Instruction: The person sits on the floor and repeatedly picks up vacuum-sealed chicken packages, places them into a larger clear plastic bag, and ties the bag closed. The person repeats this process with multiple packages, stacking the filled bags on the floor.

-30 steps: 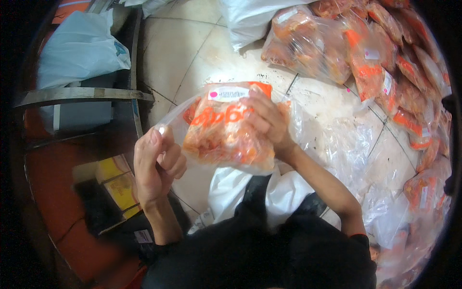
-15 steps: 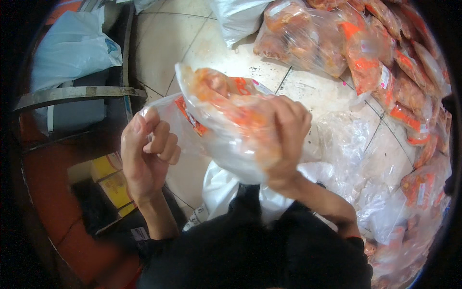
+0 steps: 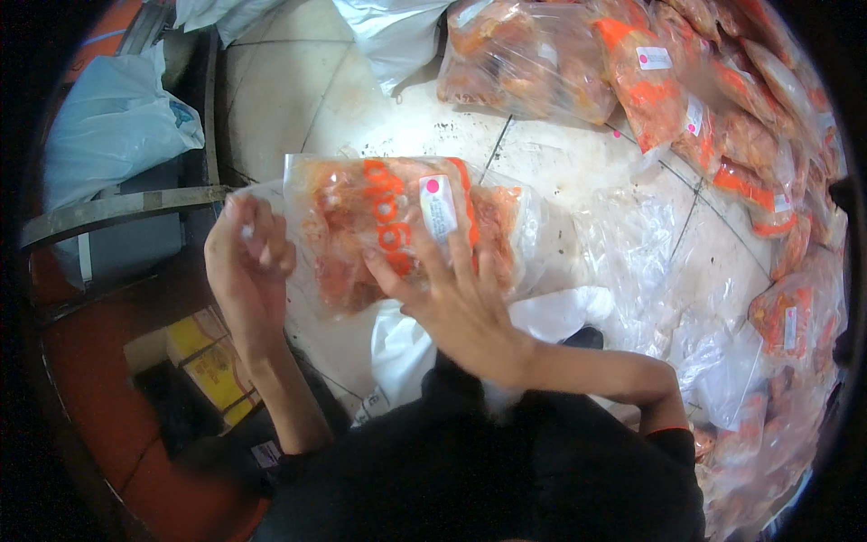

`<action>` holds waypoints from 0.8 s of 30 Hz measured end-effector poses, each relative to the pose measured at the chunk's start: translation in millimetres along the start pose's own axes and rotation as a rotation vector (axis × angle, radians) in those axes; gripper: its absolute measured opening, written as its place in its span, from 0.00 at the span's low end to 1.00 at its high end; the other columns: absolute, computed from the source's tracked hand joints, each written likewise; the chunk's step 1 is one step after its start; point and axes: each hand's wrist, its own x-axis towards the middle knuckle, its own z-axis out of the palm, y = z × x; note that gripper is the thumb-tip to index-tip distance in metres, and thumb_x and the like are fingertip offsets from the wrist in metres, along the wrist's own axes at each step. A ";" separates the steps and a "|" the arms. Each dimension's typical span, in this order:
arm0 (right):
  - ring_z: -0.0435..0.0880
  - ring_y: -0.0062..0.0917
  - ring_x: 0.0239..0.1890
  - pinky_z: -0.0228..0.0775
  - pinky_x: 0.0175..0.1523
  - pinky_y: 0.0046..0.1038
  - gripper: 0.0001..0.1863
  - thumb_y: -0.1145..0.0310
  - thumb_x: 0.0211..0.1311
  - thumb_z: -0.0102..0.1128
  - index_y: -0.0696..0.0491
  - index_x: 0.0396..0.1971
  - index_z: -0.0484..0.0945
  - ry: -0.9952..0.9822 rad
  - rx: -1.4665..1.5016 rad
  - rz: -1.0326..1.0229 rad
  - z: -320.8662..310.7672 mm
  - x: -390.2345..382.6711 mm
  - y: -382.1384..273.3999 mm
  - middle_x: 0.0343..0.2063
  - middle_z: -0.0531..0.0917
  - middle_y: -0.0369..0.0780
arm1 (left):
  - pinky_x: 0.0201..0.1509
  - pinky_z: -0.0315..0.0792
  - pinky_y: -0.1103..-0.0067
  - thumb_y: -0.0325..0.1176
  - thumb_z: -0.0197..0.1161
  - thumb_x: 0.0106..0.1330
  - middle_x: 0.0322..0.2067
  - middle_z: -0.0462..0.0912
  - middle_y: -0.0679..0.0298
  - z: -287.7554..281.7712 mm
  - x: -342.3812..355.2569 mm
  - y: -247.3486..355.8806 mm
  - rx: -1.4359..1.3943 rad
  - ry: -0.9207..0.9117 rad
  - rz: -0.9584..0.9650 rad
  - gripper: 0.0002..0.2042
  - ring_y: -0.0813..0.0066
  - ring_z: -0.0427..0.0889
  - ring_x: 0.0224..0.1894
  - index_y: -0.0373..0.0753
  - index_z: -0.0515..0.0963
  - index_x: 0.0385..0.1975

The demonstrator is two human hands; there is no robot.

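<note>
In front of me is a clear plastic package of what looks like raw meat [image 3: 339, 226], with orange printing and a white label bearing a pink dot. My right hand [image 3: 461, 312] lies across its near side, fingers spread and grasping nothing. Left of the package, my left hand [image 3: 253, 248] is closed, its fingers pinching the edge of a thin clear plastic bag [image 3: 275, 191] that reaches toward the package. How far this bag wraps around the package is hard to see. White plastic [image 3: 397, 348] lies just below the package.
Similar meat packages [image 3: 641, 81] are heaped along the far and right sides. Crumpled clear plastic [image 3: 623, 262] lies on the tiled floor [image 3: 280, 99]. At left are a tied white bag [image 3: 117, 117], a curved metal rim [image 3: 126, 214] and a yellow box [image 3: 212, 361].
The package was tilted up in my right hand; now it lies flatter, its label facing up. My right hand has let go of its right end and spread over it. The left keeps its pinch.
</note>
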 end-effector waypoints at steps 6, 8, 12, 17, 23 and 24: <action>0.46 0.60 0.72 0.43 0.70 0.63 0.33 0.68 0.54 0.66 0.34 0.62 0.70 -0.003 0.154 -0.092 10.9 31.7 27.3 0.72 0.50 0.52 | 0.20 0.49 0.88 0.42 0.54 0.73 0.21 0.67 0.73 0.0 -9.7 -9.1 0.169 -0.225 0.012 0.15 0.89 0.57 0.17 0.39 0.69 0.27; 0.45 0.60 0.72 0.40 0.71 0.63 0.33 0.70 0.55 0.65 0.34 0.63 0.70 0.043 0.149 -0.048 19.1 28.1 17.6 0.73 0.50 0.51 | 0.18 0.48 0.88 0.41 0.54 0.73 0.19 0.65 0.73 -6.1 -28.0 -0.9 0.329 -0.267 -0.008 0.14 0.90 0.56 0.15 0.39 0.69 0.27; 0.45 0.59 0.73 0.36 0.71 0.62 0.34 0.72 0.55 0.63 0.32 0.63 0.70 -0.001 0.147 0.031 26.3 17.8 13.0 0.73 0.49 0.49 | 0.16 0.46 0.91 0.42 0.51 0.75 0.17 0.61 0.76 -16.7 -41.7 18.8 -0.164 -0.177 -0.245 0.12 0.94 0.53 0.14 0.39 0.68 0.33; 0.55 0.50 0.70 0.43 0.71 0.55 0.26 0.69 0.60 0.62 0.47 0.60 0.70 0.161 0.366 0.113 9.9 2.2 42.8 0.68 0.59 0.52 | 0.15 0.43 0.89 0.43 0.51 0.75 0.16 0.57 0.77 -15.5 -33.8 17.9 -0.133 -0.216 -0.221 0.13 0.93 0.50 0.14 0.40 0.66 0.33; 0.76 0.34 0.47 0.66 0.56 0.32 0.12 0.68 0.66 0.60 0.60 0.44 0.75 0.527 0.525 0.870 2.2 -39.6 85.5 0.45 0.77 0.47 | 0.16 0.43 0.88 0.43 0.51 0.75 0.17 0.55 0.78 -18.5 -34.9 12.0 -0.153 -0.192 -0.195 0.12 0.92 0.49 0.15 0.40 0.67 0.34; 0.77 0.33 0.46 0.67 0.53 0.30 0.12 0.68 0.66 0.60 0.60 0.43 0.75 0.444 0.608 0.832 6.1 -45.7 88.0 0.42 0.78 0.46 | 0.16 0.43 0.88 0.43 0.51 0.75 0.17 0.55 0.78 -19.3 -34.5 11.4 -0.188 -0.207 -0.210 0.12 0.93 0.49 0.15 0.40 0.67 0.35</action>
